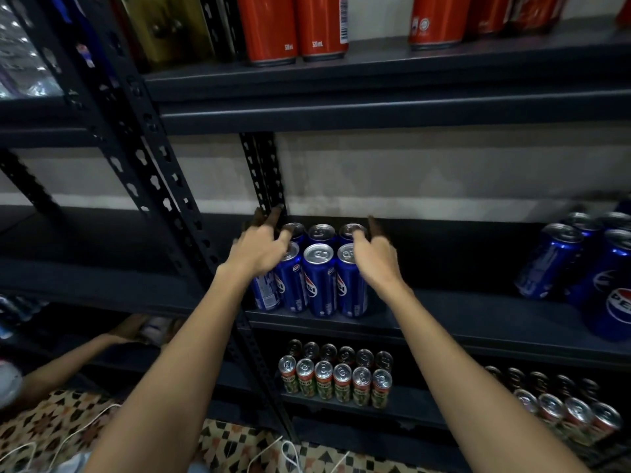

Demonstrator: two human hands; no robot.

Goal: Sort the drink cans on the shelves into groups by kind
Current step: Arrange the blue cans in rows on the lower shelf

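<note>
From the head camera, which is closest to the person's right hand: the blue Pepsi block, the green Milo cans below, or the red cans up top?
From the right hand:
1. Blue Pepsi block, at its fingers, middle shelf.
2. Green Milo cans, shelf below.
3. Red cans, top shelf.

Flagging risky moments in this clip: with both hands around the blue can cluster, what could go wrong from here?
The left hand and right hand flank the blue can cluster; pressing unevenly could tip a can. The front row stands near the shelf edge, so a pull might drop one onto the green cans below.
</note>
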